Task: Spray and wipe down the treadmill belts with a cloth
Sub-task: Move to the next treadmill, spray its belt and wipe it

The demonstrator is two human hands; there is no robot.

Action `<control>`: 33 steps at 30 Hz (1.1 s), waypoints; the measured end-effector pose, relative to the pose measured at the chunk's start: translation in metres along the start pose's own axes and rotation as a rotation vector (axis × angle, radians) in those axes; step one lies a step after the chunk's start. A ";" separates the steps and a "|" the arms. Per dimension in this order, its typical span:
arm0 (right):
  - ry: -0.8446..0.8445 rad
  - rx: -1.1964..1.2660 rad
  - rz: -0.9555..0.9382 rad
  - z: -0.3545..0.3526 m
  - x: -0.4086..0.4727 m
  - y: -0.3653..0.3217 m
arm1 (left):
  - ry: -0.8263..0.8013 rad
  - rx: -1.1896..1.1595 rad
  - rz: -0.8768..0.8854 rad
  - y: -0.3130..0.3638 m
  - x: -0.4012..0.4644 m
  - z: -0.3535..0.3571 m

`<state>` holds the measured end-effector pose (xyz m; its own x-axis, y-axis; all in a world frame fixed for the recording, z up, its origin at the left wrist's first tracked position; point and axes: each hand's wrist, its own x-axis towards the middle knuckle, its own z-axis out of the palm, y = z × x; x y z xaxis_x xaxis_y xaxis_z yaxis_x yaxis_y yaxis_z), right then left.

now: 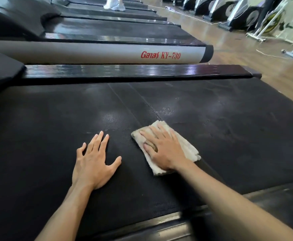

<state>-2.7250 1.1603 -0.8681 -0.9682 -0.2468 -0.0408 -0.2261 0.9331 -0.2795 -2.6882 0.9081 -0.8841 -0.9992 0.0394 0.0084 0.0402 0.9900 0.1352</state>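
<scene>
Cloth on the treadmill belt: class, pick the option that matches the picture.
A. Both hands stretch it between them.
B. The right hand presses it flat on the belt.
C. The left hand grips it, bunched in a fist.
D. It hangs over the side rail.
B: the right hand lies with straight fingers on the folded cloth, which is flat on the belt, while the left hand rests bare on the belt.

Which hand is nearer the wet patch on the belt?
Right. The right hand presses the cloth just below the wet patch; the left hand lies flat on the belt, farther down-left.
</scene>
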 end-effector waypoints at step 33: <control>0.047 -0.044 0.060 -0.006 0.085 0.000 | -0.002 -0.004 0.009 0.000 0.000 -0.001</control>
<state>-2.8079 1.1405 -0.8656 -0.9838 -0.1788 -0.0105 -0.1713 0.9567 -0.2354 -2.6882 0.9081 -0.8836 -0.9988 0.0483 0.0075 0.0489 0.9891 0.1387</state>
